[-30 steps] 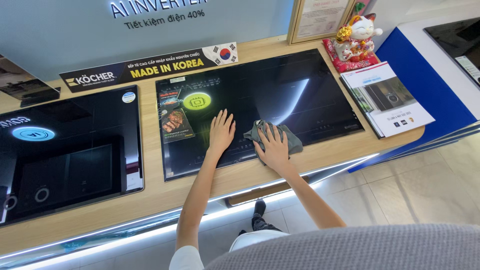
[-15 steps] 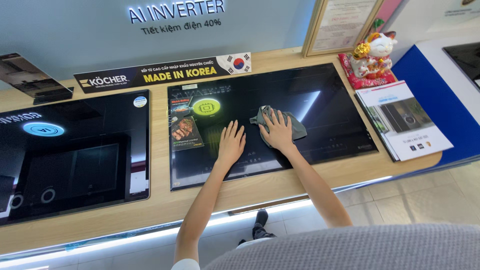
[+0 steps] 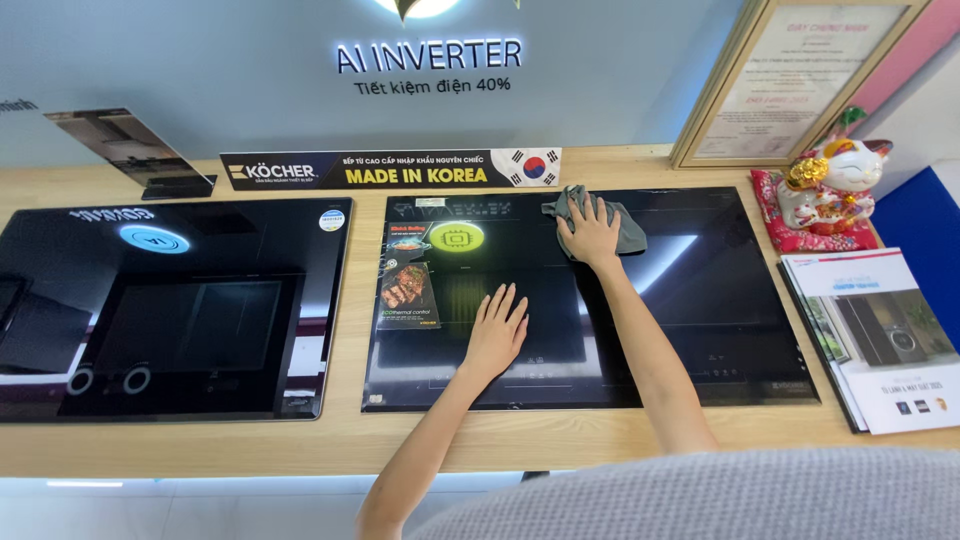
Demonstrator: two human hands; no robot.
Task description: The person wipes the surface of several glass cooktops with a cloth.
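Note:
My right hand (image 3: pixel 591 231) presses a crumpled grey cloth (image 3: pixel 622 228) flat against the far edge of a black glass cooktop (image 3: pixel 700 290) set into a wooden counter. My left hand (image 3: pixel 496 332) lies flat on the same cooktop nearer the front, fingers spread, holding nothing. Stickers (image 3: pixel 408 289) with a food picture and a green round badge (image 3: pixel 456 238) sit on the cooktop's left part, just left of my left hand.
A second black cooktop (image 3: pixel 170 310) lies to the left. A dark label strip (image 3: pixel 390 171) and a slanted stand (image 3: pixel 130 150) stand at the back. At the right are a cat figurine (image 3: pixel 835 180) on red cloth, a framed certificate (image 3: pixel 800 80) and brochures (image 3: pixel 880 335).
My right hand slid the cloth from the cooktop's front edge to its far edge. My left hand stayed flat on the glass. The view tilted up, showing more of the back wall.

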